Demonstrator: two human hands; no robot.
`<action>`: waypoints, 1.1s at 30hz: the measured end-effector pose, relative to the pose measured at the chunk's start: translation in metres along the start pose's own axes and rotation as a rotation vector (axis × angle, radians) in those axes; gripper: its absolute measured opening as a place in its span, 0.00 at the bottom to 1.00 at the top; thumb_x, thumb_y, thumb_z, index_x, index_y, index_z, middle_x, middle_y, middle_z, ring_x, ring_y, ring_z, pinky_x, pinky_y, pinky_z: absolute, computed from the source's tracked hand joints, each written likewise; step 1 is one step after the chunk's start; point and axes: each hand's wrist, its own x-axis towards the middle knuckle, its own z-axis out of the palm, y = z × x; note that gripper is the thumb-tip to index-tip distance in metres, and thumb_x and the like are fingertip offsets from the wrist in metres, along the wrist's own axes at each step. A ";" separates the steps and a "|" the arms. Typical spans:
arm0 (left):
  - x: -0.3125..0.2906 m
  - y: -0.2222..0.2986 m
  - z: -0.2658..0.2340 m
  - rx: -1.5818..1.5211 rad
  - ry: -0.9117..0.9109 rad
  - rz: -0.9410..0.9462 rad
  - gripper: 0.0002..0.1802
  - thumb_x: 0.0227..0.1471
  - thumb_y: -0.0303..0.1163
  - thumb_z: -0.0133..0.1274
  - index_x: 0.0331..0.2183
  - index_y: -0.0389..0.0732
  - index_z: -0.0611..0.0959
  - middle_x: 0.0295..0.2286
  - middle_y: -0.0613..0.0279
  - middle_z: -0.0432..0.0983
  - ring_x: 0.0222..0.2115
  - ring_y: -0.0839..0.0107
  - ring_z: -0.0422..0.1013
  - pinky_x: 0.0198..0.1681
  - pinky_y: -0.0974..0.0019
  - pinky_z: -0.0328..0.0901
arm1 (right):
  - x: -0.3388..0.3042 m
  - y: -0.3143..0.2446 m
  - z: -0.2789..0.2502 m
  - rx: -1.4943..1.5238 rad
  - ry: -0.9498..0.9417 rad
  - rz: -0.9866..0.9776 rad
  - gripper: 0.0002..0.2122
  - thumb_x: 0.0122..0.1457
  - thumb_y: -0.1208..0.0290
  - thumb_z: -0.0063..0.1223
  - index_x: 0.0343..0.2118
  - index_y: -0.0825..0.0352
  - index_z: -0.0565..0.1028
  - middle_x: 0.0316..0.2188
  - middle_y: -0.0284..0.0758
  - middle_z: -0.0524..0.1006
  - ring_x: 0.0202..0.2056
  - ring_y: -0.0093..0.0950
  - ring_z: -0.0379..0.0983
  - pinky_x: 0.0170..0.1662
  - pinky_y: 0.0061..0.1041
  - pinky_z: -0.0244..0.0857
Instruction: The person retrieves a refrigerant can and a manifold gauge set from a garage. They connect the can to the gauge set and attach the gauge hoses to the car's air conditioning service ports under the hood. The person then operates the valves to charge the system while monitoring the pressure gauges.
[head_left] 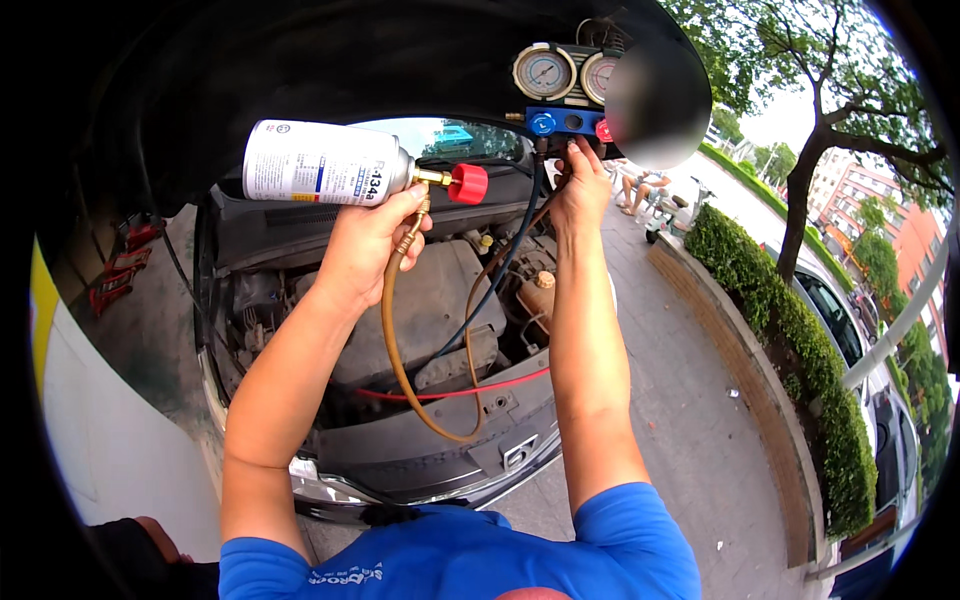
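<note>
My left hand (pixel 372 240) is closed around the neck end of a white refrigerant can (pixel 318 163), which lies nearly on its side in the air. A brass can tap (pixel 432 177) with a red knob (pixel 468 184) is fitted to its top. From the tap a yellow hose (pixel 392 340) loops down and back up toward the gauges. My right hand (pixel 583 190) is raised below a blue manifold gauge set (pixel 570 122), its fingers closed at a hose end under the block. A dark blue hose (pixel 525 235) hangs beside it. The right-hand dial is partly blurred out.
Below my arms lies an open car engine bay (pixel 440 300) with a red hose (pixel 460 390) across its front. The raised hood (pixel 380 60) hangs overhead. To the right are paving, a low hedge (pixel 790 360) and a tree (pixel 800 220). People sit farther off.
</note>
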 end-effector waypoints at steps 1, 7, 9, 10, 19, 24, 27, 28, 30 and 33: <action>-0.001 -0.001 -0.003 -0.011 -0.008 0.002 0.09 0.56 0.35 0.52 0.31 0.39 0.74 0.21 0.63 0.71 0.14 0.78 0.65 0.14 0.76 0.57 | 0.002 0.001 -0.002 0.004 -0.019 -0.009 0.18 0.56 0.76 0.55 0.50 0.73 0.72 0.35 0.29 0.77 0.25 0.14 0.67 0.28 0.13 0.59; -0.013 0.004 -0.017 -0.041 -0.002 -0.001 0.09 0.56 0.35 0.52 0.31 0.39 0.74 0.21 0.63 0.71 0.14 0.78 0.65 0.14 0.76 0.57 | 0.002 0.008 -0.005 0.029 -0.063 -0.010 0.19 0.56 0.75 0.56 0.52 0.71 0.71 0.34 0.26 0.76 0.26 0.15 0.67 0.29 0.14 0.59; -0.018 0.005 -0.021 -0.043 0.002 -0.001 0.09 0.56 0.35 0.52 0.31 0.39 0.74 0.21 0.63 0.71 0.14 0.78 0.65 0.14 0.76 0.57 | 0.000 0.009 -0.003 0.031 -0.057 -0.005 0.19 0.57 0.75 0.56 0.52 0.70 0.71 0.33 0.26 0.76 0.26 0.15 0.67 0.29 0.14 0.59; -0.019 0.005 -0.023 -0.047 -0.004 0.004 0.09 0.56 0.35 0.52 0.31 0.39 0.74 0.22 0.63 0.71 0.14 0.78 0.65 0.14 0.76 0.57 | 0.000 0.008 -0.003 0.029 -0.048 -0.004 0.19 0.57 0.75 0.56 0.52 0.70 0.71 0.33 0.26 0.76 0.26 0.15 0.67 0.28 0.13 0.59; -0.024 0.003 -0.040 -0.070 -0.011 0.014 0.09 0.56 0.35 0.52 0.31 0.39 0.75 0.22 0.63 0.71 0.14 0.77 0.65 0.14 0.76 0.58 | 0.001 0.008 -0.001 -0.012 -0.010 -0.011 0.19 0.57 0.74 0.56 0.51 0.70 0.71 0.33 0.27 0.77 0.25 0.15 0.67 0.27 0.13 0.59; -0.026 0.003 -0.043 -0.077 -0.013 0.004 0.09 0.56 0.35 0.52 0.31 0.39 0.75 0.22 0.63 0.71 0.14 0.77 0.66 0.14 0.76 0.58 | 0.005 0.008 -0.002 0.004 -0.011 -0.035 0.18 0.56 0.74 0.56 0.50 0.69 0.72 0.33 0.28 0.78 0.25 0.16 0.68 0.26 0.14 0.59; -0.027 0.003 -0.045 -0.074 -0.014 0.005 0.09 0.56 0.35 0.51 0.31 0.39 0.75 0.22 0.63 0.71 0.14 0.78 0.66 0.14 0.76 0.58 | 0.005 0.008 -0.003 -0.015 -0.009 -0.038 0.18 0.56 0.74 0.56 0.50 0.69 0.72 0.32 0.28 0.78 0.25 0.17 0.68 0.27 0.14 0.60; -0.028 0.003 -0.045 -0.072 -0.014 0.007 0.09 0.56 0.35 0.51 0.31 0.39 0.75 0.22 0.63 0.72 0.14 0.78 0.66 0.14 0.76 0.58 | 0.004 0.008 -0.003 -0.025 0.000 -0.036 0.18 0.56 0.74 0.56 0.50 0.69 0.72 0.32 0.27 0.78 0.25 0.17 0.68 0.27 0.14 0.60; -0.029 0.004 -0.044 -0.094 -0.002 0.008 0.08 0.55 0.33 0.52 0.33 0.38 0.76 0.21 0.63 0.71 0.14 0.78 0.65 0.13 0.76 0.57 | 0.004 0.008 -0.004 -0.035 0.015 -0.031 0.18 0.56 0.73 0.57 0.50 0.69 0.72 0.32 0.27 0.78 0.25 0.17 0.68 0.27 0.15 0.59; -0.030 0.003 -0.045 -0.088 -0.017 0.014 0.08 0.56 0.33 0.51 0.32 0.38 0.75 0.21 0.63 0.71 0.14 0.78 0.65 0.14 0.76 0.57 | 0.007 0.007 -0.004 -0.056 0.026 -0.042 0.18 0.55 0.73 0.57 0.50 0.69 0.73 0.33 0.26 0.78 0.25 0.17 0.68 0.27 0.16 0.58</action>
